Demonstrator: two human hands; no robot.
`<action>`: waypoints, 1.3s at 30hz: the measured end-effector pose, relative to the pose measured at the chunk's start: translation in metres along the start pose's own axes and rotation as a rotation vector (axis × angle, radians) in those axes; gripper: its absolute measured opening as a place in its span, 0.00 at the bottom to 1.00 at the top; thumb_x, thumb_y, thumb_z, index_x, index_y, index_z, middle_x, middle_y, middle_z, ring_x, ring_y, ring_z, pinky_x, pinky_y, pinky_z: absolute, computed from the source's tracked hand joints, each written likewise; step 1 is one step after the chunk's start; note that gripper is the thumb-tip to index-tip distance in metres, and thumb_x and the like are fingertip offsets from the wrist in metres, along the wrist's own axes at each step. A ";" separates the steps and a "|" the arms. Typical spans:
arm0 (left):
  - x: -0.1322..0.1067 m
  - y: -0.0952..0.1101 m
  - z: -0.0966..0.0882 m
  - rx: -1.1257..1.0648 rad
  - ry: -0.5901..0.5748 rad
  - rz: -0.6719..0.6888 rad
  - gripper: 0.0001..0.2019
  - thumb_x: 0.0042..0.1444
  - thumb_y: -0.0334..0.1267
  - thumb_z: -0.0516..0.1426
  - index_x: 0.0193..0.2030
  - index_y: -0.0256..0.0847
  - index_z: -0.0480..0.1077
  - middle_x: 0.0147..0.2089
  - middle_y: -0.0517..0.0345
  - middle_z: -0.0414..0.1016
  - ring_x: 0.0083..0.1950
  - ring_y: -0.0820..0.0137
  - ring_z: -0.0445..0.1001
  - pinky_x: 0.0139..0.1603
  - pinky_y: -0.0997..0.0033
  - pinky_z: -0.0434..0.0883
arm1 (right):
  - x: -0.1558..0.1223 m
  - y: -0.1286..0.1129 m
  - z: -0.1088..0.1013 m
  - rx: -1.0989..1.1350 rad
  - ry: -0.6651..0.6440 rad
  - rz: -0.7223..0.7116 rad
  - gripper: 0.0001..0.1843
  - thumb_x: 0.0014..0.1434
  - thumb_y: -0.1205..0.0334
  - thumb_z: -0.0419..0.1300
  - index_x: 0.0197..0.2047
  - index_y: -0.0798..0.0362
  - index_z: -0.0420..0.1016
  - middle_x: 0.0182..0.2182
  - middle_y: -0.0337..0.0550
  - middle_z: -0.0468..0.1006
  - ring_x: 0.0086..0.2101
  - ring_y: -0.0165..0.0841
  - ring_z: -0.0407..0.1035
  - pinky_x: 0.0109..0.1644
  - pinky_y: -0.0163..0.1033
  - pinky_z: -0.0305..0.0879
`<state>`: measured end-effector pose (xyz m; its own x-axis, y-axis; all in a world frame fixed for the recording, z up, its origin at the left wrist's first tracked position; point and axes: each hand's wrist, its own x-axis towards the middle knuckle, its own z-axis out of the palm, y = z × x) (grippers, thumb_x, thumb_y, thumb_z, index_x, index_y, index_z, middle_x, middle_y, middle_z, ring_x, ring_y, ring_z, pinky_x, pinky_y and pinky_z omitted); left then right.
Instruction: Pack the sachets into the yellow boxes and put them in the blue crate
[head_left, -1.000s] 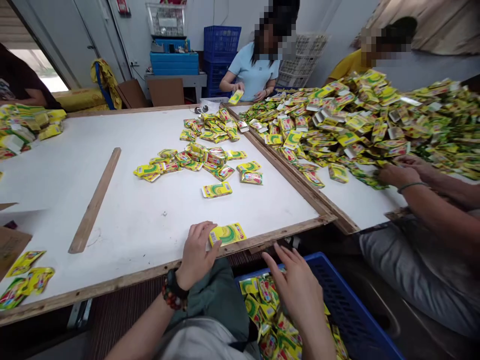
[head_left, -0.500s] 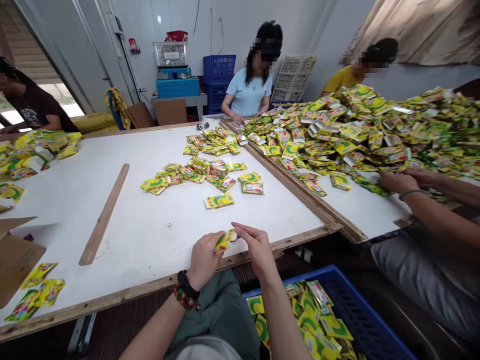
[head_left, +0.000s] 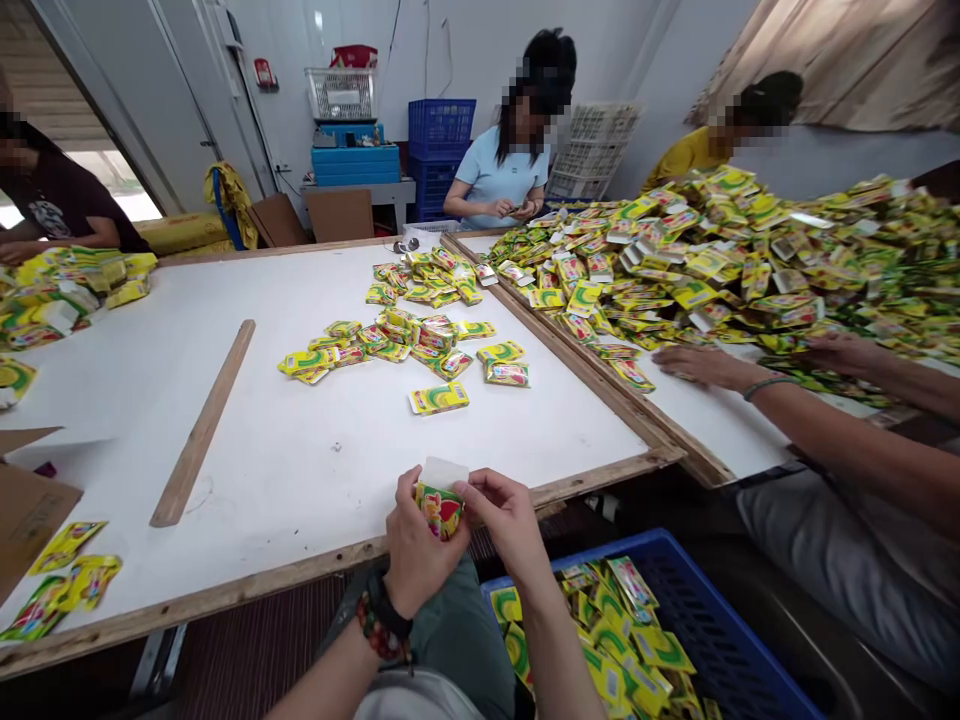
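My left hand and my right hand hold a small yellow-green printed packet between them, just above the table's near edge. A white flap stands up from its top. Right-hand fingers pinch its right side, and the left hand grips it from below. Ahead on the white table lies a loose scatter of similar packets, with a single packet nearest me. Both hands are clear of these.
A blue crate of packets sits on the floor below my right forearm. A wooden strip lies on the table. A co-worker's hands rest near a large packet heap on the adjoining table. Other people work beyond the tables.
My hands have drawn together and lowered slightly towards me, and the packet now stands more upright with its white flap showing. The co-worker's nearer hand has moved left along the adjoining table.
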<state>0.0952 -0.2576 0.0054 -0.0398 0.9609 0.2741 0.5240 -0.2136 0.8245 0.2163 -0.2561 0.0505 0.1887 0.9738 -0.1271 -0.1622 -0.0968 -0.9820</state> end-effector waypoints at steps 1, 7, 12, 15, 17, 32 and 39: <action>-0.004 -0.002 0.003 0.001 0.026 0.020 0.37 0.46 0.38 0.63 0.61 0.41 0.51 0.51 0.45 0.71 0.46 0.59 0.76 0.44 0.60 0.74 | -0.001 0.002 0.001 0.020 -0.006 0.009 0.19 0.43 0.47 0.71 0.25 0.55 0.76 0.21 0.37 0.75 0.22 0.29 0.65 0.27 0.34 0.62; 0.000 -0.010 0.011 -0.043 0.191 0.295 0.27 0.47 0.38 0.60 0.54 0.42 0.56 0.49 0.48 0.71 0.47 0.61 0.75 0.42 0.62 0.74 | -0.006 0.007 0.005 0.096 -0.054 0.001 0.18 0.53 0.45 0.63 0.28 0.54 0.76 0.22 0.36 0.74 0.24 0.29 0.66 0.29 0.33 0.64; 0.007 -0.010 0.008 -0.153 0.038 0.423 0.17 0.49 0.37 0.59 0.43 0.45 0.56 0.47 0.53 0.71 0.44 0.65 0.74 0.39 0.66 0.72 | -0.007 0.006 0.011 -0.049 -0.057 -0.047 0.21 0.52 0.52 0.66 0.47 0.52 0.79 0.40 0.44 0.82 0.42 0.39 0.74 0.46 0.42 0.71; 0.005 -0.006 0.004 -0.218 0.030 0.347 0.25 0.50 0.37 0.59 0.51 0.43 0.51 0.59 0.40 0.63 0.53 0.63 0.71 0.49 0.60 0.71 | -0.010 0.006 0.014 -0.068 -0.131 -0.090 0.19 0.56 0.53 0.62 0.50 0.49 0.79 0.47 0.44 0.81 0.48 0.42 0.73 0.55 0.49 0.67; 0.004 -0.004 0.001 -0.213 0.007 0.275 0.29 0.51 0.37 0.59 0.57 0.41 0.49 0.63 0.37 0.60 0.56 0.61 0.69 0.53 0.58 0.69 | -0.014 0.008 0.015 -0.133 -0.164 -0.165 0.18 0.55 0.55 0.64 0.49 0.47 0.80 0.48 0.44 0.81 0.48 0.43 0.74 0.55 0.49 0.68; 0.005 -0.010 0.007 -0.089 -0.139 0.065 0.13 0.51 0.39 0.56 0.40 0.43 0.57 0.27 0.63 0.66 0.24 0.70 0.65 0.24 0.72 0.58 | -0.010 0.005 0.011 -0.415 -0.204 -0.284 0.18 0.64 0.58 0.54 0.55 0.48 0.75 0.48 0.43 0.80 0.46 0.41 0.76 0.50 0.44 0.71; 0.004 -0.010 -0.001 -0.165 -0.184 0.162 0.12 0.56 0.36 0.52 0.47 0.43 0.58 0.39 0.54 0.69 0.36 0.66 0.71 0.37 0.65 0.69 | -0.028 0.010 0.009 -0.772 -0.249 -0.514 0.22 0.66 0.61 0.50 0.61 0.48 0.68 0.38 0.48 0.83 0.34 0.36 0.77 0.37 0.38 0.71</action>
<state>0.0889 -0.2521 -0.0018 0.1959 0.9245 0.3271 0.3645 -0.3783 0.8509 0.2008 -0.2823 0.0452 -0.1667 0.9422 0.2907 0.5824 0.3320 -0.7420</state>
